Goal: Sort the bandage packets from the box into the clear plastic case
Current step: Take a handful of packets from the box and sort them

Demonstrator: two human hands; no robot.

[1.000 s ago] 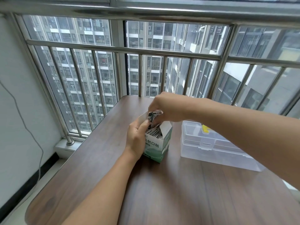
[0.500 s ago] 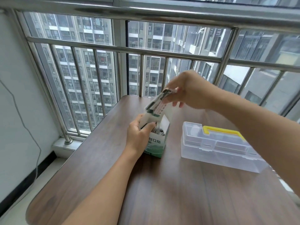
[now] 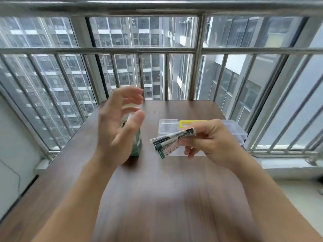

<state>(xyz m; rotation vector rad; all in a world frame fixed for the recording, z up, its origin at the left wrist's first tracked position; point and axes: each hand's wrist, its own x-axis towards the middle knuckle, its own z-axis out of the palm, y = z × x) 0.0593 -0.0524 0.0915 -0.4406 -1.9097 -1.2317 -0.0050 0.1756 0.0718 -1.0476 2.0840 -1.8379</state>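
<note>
My right hand [image 3: 208, 142] pinches a small fanned stack of bandage packets [image 3: 170, 141], held in the air in front of the clear plastic case [image 3: 167, 126]. The case has a yellow handle [image 3: 181, 123] and lies on the brown table, its lid down as far as I can tell. The green and white bandage box [image 3: 137, 145] stands on the table, mostly hidden behind my left hand [image 3: 120, 119]. That hand is lifted off the box, fingers spread and loosely curved, holding nothing, and it is blurred by motion.
The wooden table [image 3: 166, 198] ends at a steel window railing [image 3: 195, 70] at the back and right. A white wall with a thin cable [image 3: 16, 173] lies to the left. The table's left edge drops to the floor.
My right hand carried the packets from above the box down and right, toward the case. My left hand let go of the box and rose. The camera view shifted.
</note>
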